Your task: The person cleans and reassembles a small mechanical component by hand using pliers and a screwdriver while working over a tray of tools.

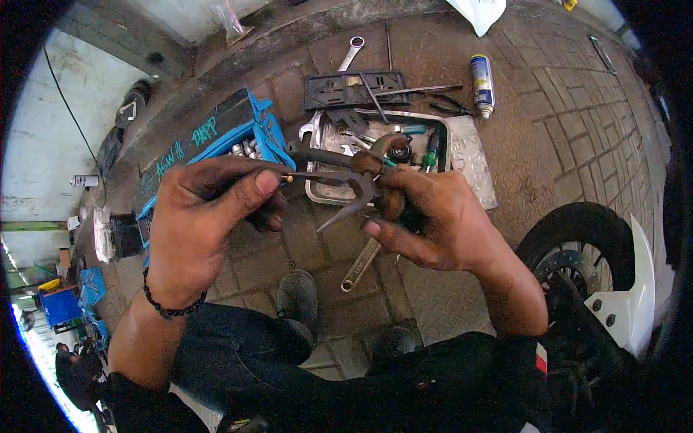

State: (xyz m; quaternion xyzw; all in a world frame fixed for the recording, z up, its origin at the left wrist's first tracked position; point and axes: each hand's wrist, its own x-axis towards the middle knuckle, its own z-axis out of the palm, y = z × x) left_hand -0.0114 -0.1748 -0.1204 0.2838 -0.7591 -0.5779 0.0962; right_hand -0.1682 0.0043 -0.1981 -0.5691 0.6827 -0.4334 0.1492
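Observation:
Near the middle of the head view, my right hand [440,216] is wrapped around a pair of long-nose pliers [367,189]. The pliers' jaws are spread apart and point left, over the near left part of the tool tray. My left hand [216,209] is closed in a pinch, thumb against fingers, on a small brass-coloured piece [289,178]. Only the tip of that piece shows; my fingers hide the rest. The upper jaw's tip reaches right up to the piece; whether it touches, I cannot tell.
Beyond my hands, a metal tray [449,137] holds wrenches, screwdrivers and other tools. A blue toolbox [268,133] with sockets stands left of it. A combination wrench [361,265] lies nearer my feet. A spray can [482,85] is at far right, a motorcycle wheel [577,231] at right.

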